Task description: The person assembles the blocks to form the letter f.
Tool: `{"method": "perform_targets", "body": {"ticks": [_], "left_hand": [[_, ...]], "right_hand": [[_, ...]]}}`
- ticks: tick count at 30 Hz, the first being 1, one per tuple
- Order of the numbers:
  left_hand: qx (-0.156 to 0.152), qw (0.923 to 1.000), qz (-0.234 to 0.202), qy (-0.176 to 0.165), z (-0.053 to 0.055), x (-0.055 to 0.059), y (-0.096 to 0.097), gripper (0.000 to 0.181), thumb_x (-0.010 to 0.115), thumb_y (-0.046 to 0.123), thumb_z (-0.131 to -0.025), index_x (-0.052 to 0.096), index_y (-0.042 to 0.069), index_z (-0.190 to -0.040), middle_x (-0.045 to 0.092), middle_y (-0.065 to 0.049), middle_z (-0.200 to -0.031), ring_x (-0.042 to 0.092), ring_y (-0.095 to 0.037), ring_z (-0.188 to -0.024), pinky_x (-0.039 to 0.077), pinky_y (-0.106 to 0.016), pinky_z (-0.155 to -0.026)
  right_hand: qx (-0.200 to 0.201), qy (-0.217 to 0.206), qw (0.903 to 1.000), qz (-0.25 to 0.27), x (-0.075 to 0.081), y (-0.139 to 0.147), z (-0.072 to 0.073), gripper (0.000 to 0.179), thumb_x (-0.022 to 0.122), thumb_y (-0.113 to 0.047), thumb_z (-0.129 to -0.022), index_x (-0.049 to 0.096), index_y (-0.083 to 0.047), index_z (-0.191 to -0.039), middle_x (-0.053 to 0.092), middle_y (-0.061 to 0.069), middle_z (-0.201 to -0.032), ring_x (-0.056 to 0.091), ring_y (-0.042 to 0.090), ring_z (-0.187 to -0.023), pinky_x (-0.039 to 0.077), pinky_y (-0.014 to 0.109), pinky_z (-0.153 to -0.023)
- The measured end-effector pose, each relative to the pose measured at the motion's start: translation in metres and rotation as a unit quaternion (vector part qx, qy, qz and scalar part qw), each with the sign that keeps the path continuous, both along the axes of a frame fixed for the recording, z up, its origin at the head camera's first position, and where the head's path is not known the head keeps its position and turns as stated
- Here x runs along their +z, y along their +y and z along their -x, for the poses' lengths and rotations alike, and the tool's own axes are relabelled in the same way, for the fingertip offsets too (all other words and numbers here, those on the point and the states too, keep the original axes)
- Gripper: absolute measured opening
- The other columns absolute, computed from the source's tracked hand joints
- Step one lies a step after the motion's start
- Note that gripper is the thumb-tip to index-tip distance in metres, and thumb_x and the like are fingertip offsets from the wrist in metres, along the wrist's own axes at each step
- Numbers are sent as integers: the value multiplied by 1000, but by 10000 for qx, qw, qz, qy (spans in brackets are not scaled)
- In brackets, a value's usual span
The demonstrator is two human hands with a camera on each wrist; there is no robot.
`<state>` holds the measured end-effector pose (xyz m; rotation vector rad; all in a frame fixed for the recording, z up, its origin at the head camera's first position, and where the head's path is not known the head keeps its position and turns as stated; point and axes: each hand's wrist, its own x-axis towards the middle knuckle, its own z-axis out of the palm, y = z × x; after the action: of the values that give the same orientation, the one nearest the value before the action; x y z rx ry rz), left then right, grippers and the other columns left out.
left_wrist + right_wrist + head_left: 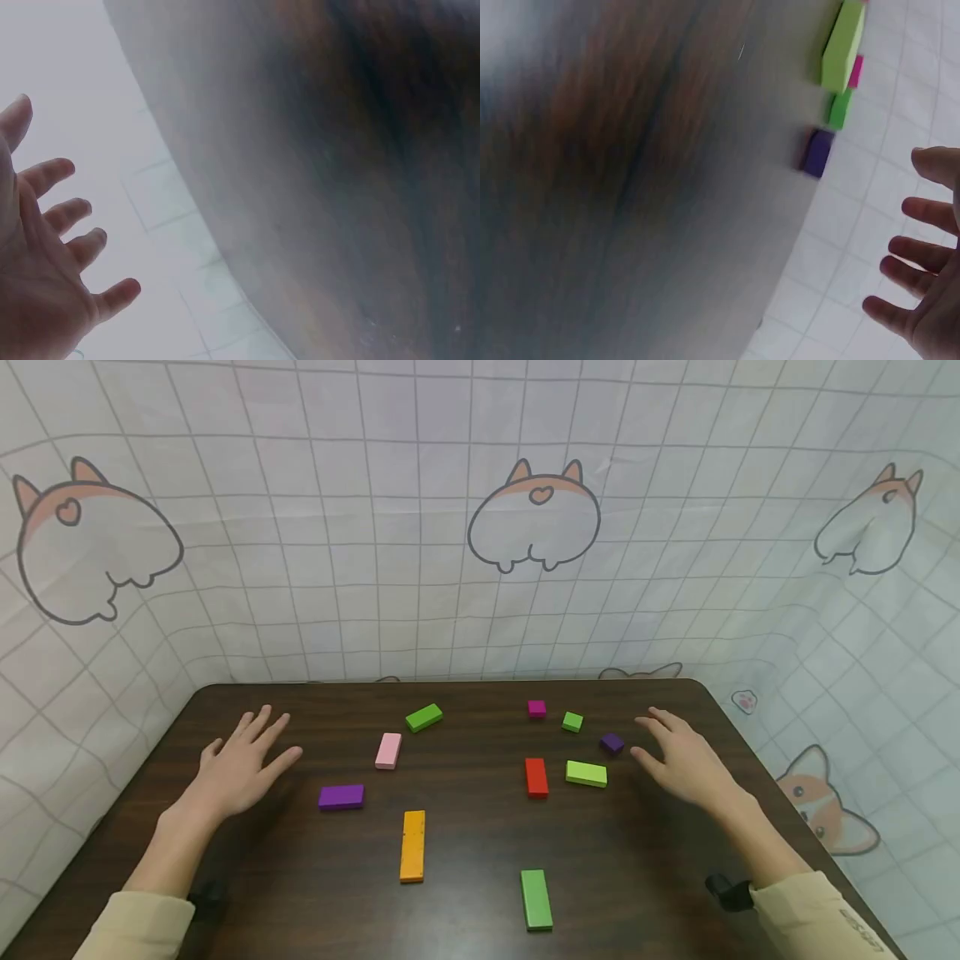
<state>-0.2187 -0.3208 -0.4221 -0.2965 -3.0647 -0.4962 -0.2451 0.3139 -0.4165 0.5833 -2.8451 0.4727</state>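
Note:
My left hand (236,772), fingers spread and holding nothing, is over the left side of the dark table, nearest a purple block (341,797). On the right, my right hand (688,762) also has its fingers apart and holds nothing; a dark purple block (612,743) lies just beyond its fingertips. Close to that are a yellow-green block (587,774), a small green cube (572,722), a magenta block (536,709) and a red block (536,777). Toward the left lie a pink block (387,751) and a green block (424,717). Both wrist views show the fingers empty.
An orange block (412,847) and a longer green block (536,900) lie nearer the front of the dark wooden table (472,827). White gridded cloth (405,527) with cartoon dogs hangs behind and beside the table.

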Motion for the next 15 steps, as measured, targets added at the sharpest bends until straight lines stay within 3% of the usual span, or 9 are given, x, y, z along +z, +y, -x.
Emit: {"method": "perform_targets", "body": {"ticks": [6, 15], "left_hand": [[-122, 9991, -154, 371, -7, 7, 13, 74, 42, 55, -108, 31, 5, -161, 16, -25, -167, 12, -48, -152, 14, -77, -104], [-428, 9940, -590, 821, -17, 8, 37, 63, 55, 46, -106, 48, 3, -151, 36, -25, -159, 31, -50, -143, 23, -77, -96]], "right_hand": [[128, 56, 9989, 458, 2, -12, -8, 42, 67, -23, -101, 61, 3, -133, 55, 27, -140, 48, 49, -131, 38, 64, -105], [589, 154, 9949, 802, 1, -31, -25, 31, 69, -17, -100, 67, 1, -125, 68, 15, -124, 64, 39, -116, 51, 56, -92]]}}
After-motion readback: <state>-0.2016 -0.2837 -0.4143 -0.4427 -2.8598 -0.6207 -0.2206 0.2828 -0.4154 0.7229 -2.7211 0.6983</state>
